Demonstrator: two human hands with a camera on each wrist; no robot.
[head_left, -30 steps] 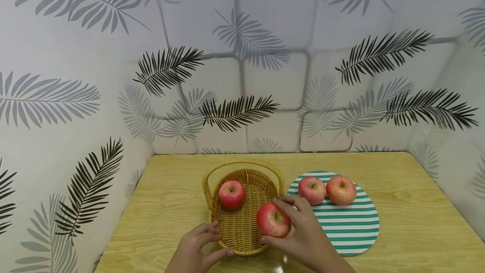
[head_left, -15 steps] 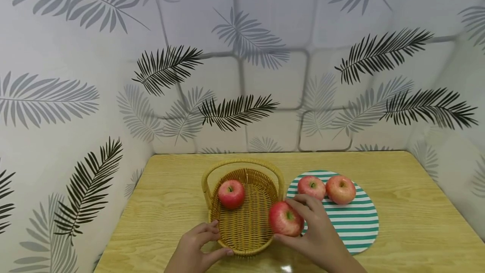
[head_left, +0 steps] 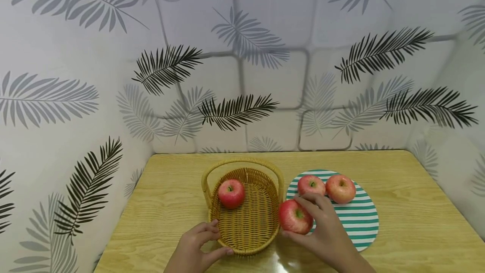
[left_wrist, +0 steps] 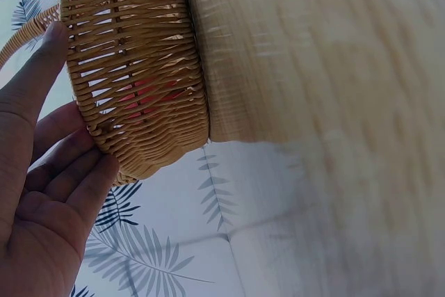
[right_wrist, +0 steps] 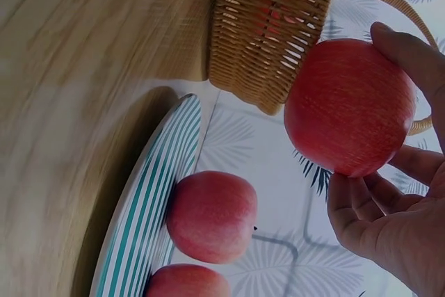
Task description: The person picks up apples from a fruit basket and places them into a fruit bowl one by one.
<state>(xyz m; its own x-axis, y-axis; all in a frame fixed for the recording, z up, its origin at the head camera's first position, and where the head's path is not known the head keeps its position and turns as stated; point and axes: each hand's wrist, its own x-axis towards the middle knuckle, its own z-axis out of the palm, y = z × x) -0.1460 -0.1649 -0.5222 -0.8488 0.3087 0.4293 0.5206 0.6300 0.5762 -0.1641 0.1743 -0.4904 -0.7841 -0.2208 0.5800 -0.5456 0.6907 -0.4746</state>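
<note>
My right hand (head_left: 322,231) grips a red apple (head_left: 294,218) between thumb and fingers, just off the basket's right side. The right wrist view shows this apple (right_wrist: 348,106) raised above the tabletop, overlapping the basket wall. My left hand (head_left: 197,245) holds the round wicker basket (head_left: 278,233) at its front-left rim; in the left wrist view the thumb and fingertips lie along the woven wall (left_wrist: 139,67). One red apple (head_left: 231,194) sits inside the basket at the back left. Two more apples, one red (head_left: 310,184) and one paler (head_left: 341,189), stand on a striped round plate (head_left: 356,231).
The basket's arched handle (head_left: 242,161) stands upright over its back part. The wooden table (head_left: 170,188) ends at a leaf-patterned wall covering (head_left: 265,79) behind and to both sides. The plate lies close to the basket's right.
My right hand has carried the apple rightward, from over the basket's front right out past its rim to the plate's left edge. The left hand and basket stay where they were.
</note>
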